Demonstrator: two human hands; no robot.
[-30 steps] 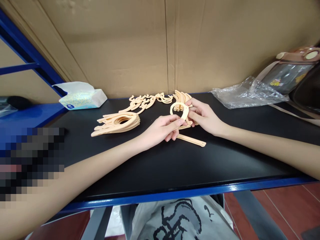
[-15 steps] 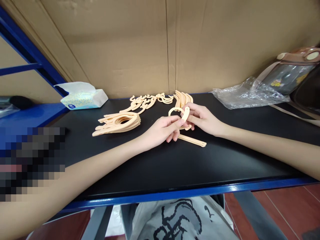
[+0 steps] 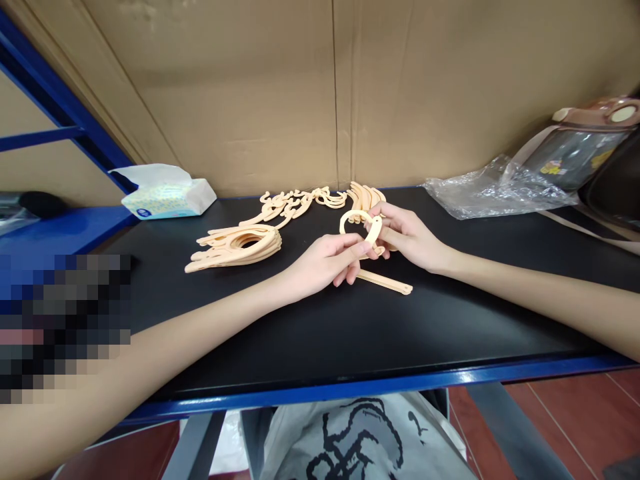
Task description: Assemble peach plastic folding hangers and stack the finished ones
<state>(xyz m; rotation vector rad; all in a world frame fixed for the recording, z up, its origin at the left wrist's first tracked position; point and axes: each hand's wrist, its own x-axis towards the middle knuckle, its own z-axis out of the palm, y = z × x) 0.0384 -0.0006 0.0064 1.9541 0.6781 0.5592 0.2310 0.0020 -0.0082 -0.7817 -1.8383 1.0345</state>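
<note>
My left hand pinches a beige, ring-shaped plastic piece between thumb and fingers, a little above the table. My right hand grips the same piece from its far right side, fingertips close to the end with a small hole. Part of the ring and a small hooked end below it are covered by fingers. Beneath the hands lies a straight beige strip, partly hidden by my left fingers. To the left is a stack of beige hanger-like pieces with round openings.
Loose beige hooks lie along the back, beside a stack of curved beige arms. A tissue pack stands back left. Clear plastic wrap and a bottle are at the right. Cardboard closes off the back.
The ring-shaped piece has shifted slightly right and its holed end has turned a little in my fingers. Both hands stay nearly in place.
</note>
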